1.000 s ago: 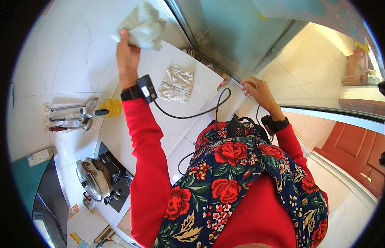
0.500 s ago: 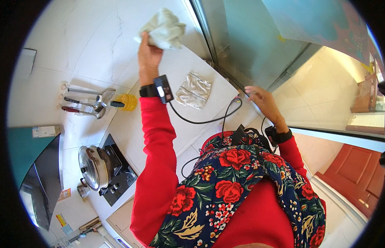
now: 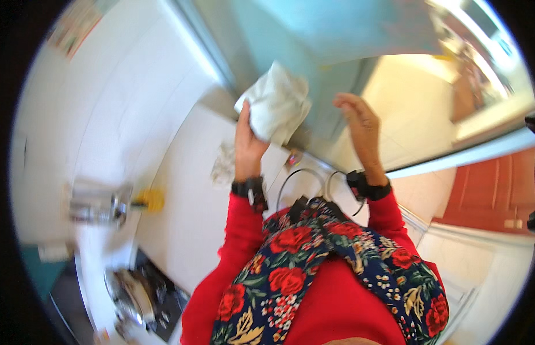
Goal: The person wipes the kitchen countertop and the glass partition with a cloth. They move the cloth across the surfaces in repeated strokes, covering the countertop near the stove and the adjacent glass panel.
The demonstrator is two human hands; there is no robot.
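Note:
My left hand [image 3: 250,146] grips a crumpled whitish cloth [image 3: 277,103], held up in front of the glass door; most of its fingers are hidden behind the cloth. To the right of the cloth and apart from it, my right hand [image 3: 361,126] is raised, empty, its fingers stretched out and slightly bent. A second cloth, greyish and patterned [image 3: 224,165], lies on the pale countertop [image 3: 178,178] left of my left wrist. Motion blurs much of the picture.
Utensils [image 3: 100,207] hang on the left wall near a yellow oil bottle [image 3: 154,199]. A lidded pot [image 3: 129,294] stands on the black stove [image 3: 169,305] at lower left. A glass door [image 3: 233,40] borders the counter; a small colourful item [image 3: 294,157] sits by its edge.
My left hand has brought the cloth rightward and down, nearer my right hand. The right hand has risen slightly. The whole view has turned toward the right.

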